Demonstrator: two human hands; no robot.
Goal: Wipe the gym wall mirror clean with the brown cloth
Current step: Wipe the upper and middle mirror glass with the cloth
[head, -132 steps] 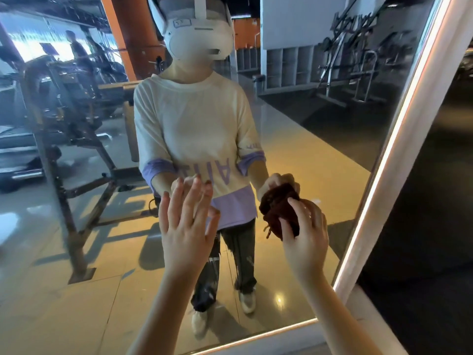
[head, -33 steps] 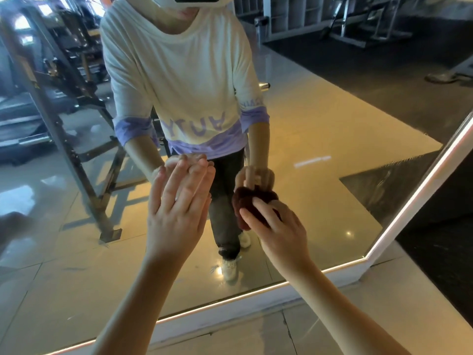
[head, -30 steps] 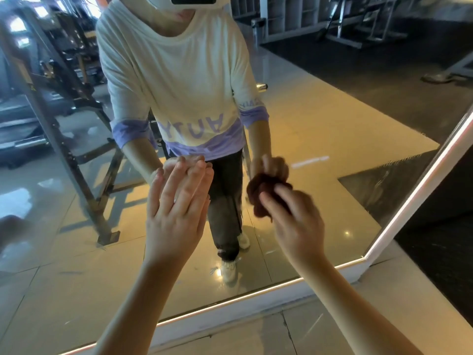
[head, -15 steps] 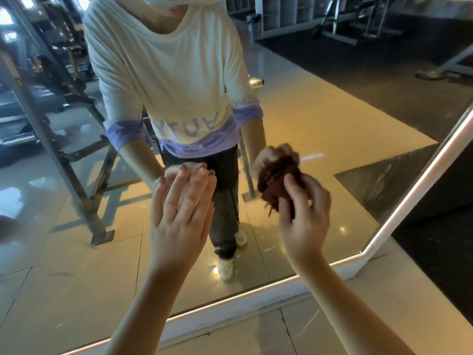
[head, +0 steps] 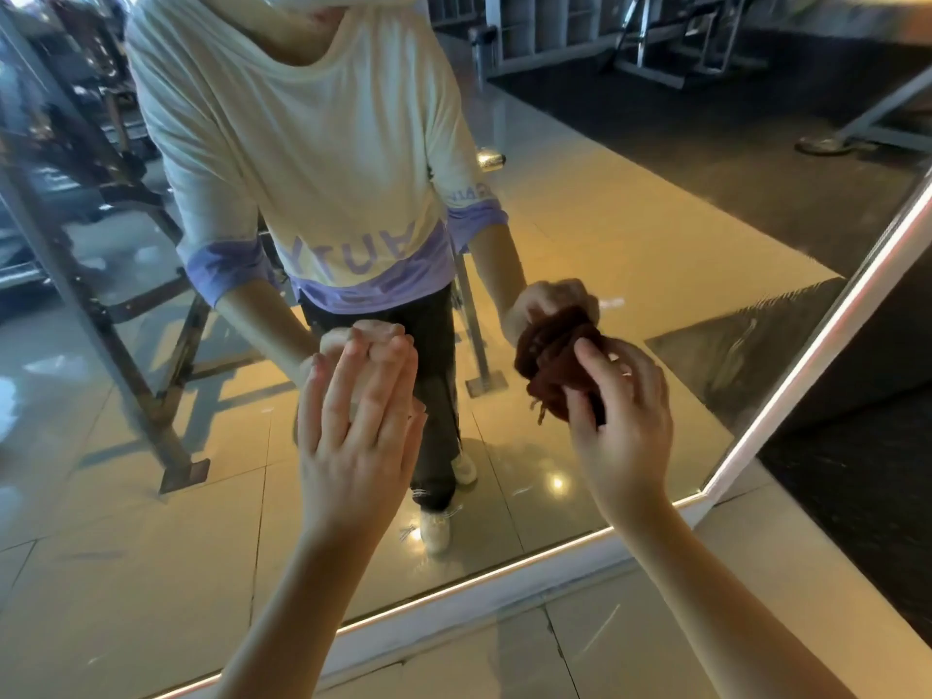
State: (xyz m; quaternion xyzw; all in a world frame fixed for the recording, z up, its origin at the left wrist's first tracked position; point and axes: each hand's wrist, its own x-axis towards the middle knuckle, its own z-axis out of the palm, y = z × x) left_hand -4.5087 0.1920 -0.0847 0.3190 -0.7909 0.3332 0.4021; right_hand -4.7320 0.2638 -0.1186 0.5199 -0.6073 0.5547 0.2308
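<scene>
Gripping the bunched brown cloth point(head: 555, 368) with curled fingers and thumb, the right hand point(head: 625, 436) holds it up against the glass of the gym wall mirror point(head: 630, 229), right of centre and above the mirror's lower edge. The cloth is crumpled into a dark wad with a few loose threads hanging from its underside, and it meets its own reflection at the glass. To the left, the left hand point(head: 358, 431) is raised with its fingers straight and close together, the fingertips meeting their reflection at the mirror surface; it holds nothing. The two hands are apart, and the cloth sits between them, in the right one. A lit white frame point(head: 504, 585) runs along the mirror's near bottom edge and climbs its right side. Nearer than the frame lie pale floor tiles point(head: 605, 658). In the glass the person appears reflected in a cream and purple shirt point(head: 312, 143) and dark trousers, with a metal rack point(head: 96, 315) reflected at the left and gym equipment far behind.
</scene>
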